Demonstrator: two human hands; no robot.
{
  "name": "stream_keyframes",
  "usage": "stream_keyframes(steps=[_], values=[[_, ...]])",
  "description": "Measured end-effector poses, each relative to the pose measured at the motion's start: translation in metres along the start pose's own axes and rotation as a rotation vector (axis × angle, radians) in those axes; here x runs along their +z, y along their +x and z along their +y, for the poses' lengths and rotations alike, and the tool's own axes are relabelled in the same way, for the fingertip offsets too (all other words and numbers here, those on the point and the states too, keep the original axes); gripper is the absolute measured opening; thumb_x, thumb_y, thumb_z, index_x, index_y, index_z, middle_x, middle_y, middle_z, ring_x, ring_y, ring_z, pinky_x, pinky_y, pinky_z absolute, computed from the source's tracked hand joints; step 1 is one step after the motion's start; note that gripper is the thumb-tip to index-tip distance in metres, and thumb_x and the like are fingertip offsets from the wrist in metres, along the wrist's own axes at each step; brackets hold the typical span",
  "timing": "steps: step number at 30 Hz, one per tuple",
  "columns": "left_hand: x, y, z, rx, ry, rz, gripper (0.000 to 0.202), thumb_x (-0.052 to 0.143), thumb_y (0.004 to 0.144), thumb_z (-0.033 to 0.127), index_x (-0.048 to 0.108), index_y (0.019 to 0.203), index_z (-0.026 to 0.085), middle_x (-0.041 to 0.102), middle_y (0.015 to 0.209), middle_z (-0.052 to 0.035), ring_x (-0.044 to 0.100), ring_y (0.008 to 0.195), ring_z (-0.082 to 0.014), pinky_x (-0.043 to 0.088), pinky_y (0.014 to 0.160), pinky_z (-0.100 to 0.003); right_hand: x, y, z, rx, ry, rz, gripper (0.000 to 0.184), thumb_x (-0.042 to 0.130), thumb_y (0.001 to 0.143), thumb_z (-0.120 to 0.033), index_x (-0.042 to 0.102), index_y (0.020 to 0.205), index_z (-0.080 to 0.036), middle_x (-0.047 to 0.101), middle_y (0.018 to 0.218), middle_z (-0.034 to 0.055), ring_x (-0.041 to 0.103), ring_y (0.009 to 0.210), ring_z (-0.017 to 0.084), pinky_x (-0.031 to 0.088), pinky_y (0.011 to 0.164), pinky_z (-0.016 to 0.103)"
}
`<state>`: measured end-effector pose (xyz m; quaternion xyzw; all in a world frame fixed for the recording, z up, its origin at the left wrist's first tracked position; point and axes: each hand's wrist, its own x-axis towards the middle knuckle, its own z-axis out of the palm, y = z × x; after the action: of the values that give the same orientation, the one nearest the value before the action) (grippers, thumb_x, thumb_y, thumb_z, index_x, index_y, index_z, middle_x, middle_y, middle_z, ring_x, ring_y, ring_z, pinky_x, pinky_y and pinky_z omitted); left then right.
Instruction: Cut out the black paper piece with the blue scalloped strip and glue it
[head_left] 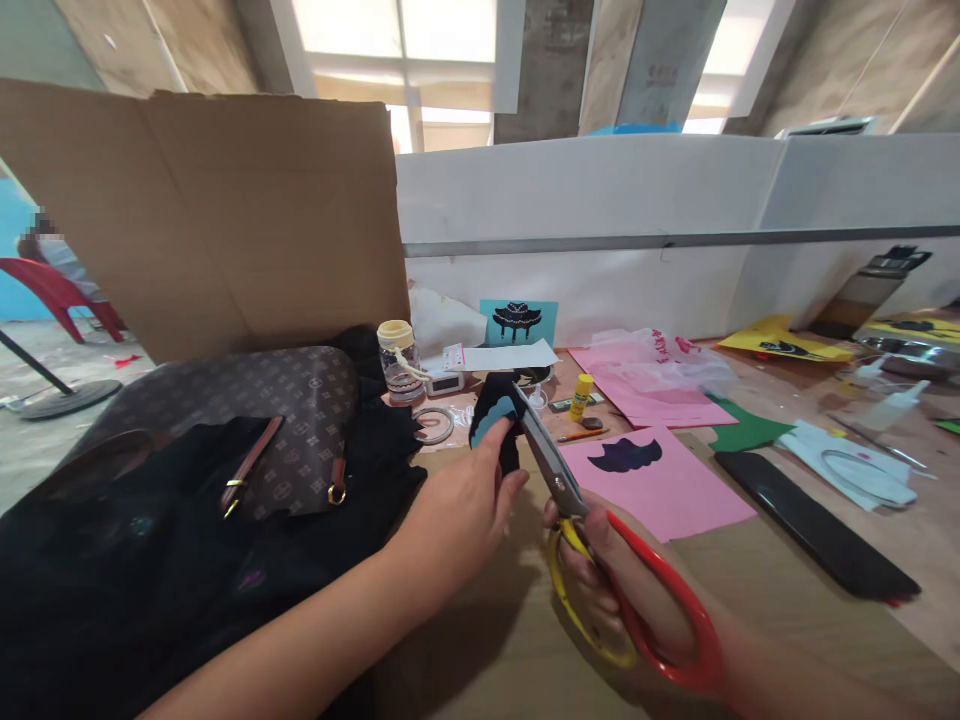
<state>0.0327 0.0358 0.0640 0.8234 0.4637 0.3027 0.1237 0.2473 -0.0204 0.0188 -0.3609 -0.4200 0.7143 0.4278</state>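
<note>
A piece of black fabric (489, 397) with a blue-grey shape (493, 421) on it is pinched upright by my left hand (457, 500), thumb and forefinger at its lower edge. My right hand (600, 560) grips scissors (562, 484) with one red and one yellow handle. Their blades point up and away, with the tips at the right edge of the black piece. Whether the blades have the material between them, I cannot tell. Right of the scissors lies a pink sheet (697, 490) bearing a dark cut-out shape (625, 455).
A brown patterned bag (300, 400) and black cloth (172, 540) fill the left side, before a cardboard panel (285, 220). Behind my hands stand a jar (401, 365) and a yellow glue stick (580, 397). At right lie a black case (814, 520) and a green piece (750, 428).
</note>
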Motion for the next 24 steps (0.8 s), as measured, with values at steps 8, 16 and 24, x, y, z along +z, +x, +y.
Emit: stream_keyframes(steps=[8,16,24], values=[[0.006,0.012,-0.021,0.01,-0.087,-0.067,0.076,0.04,0.102,0.056,0.019,0.162,0.013,0.069,0.119,-0.0158,0.066,0.105,-0.0281,0.053,0.092,-0.042,0.006,-0.001,-0.01,0.019,0.003,-0.057,0.037,0.065,0.098,-0.036,0.061,0.131,-0.018,0.064,0.131,0.0106,0.066,0.109,0.025,0.058,0.09,0.047],[0.007,0.022,-0.043,-0.002,-0.151,0.035,0.084,0.056,0.085,0.074,0.052,0.142,0.013,0.046,0.153,-0.0247,0.028,0.15,-0.0429,0.016,0.121,-0.063,0.017,0.006,0.006,0.061,0.03,-0.088,0.038,0.058,0.101,-0.049,0.063,0.116,-0.015,0.066,0.087,0.0022,0.06,0.061,0.011,0.052,0.052,0.024],[-0.014,0.022,-0.018,-0.158,-0.558,0.244,0.061,0.038,0.098,0.067,0.071,0.097,0.016,0.077,0.099,-0.0112,0.07,0.1,-0.0289,0.054,0.093,-0.04,0.017,0.002,0.001,0.079,-0.011,-0.079,0.034,0.063,0.099,-0.037,0.062,0.126,-0.017,0.067,0.12,0.0085,0.069,0.096,0.021,0.061,0.08,0.04]])
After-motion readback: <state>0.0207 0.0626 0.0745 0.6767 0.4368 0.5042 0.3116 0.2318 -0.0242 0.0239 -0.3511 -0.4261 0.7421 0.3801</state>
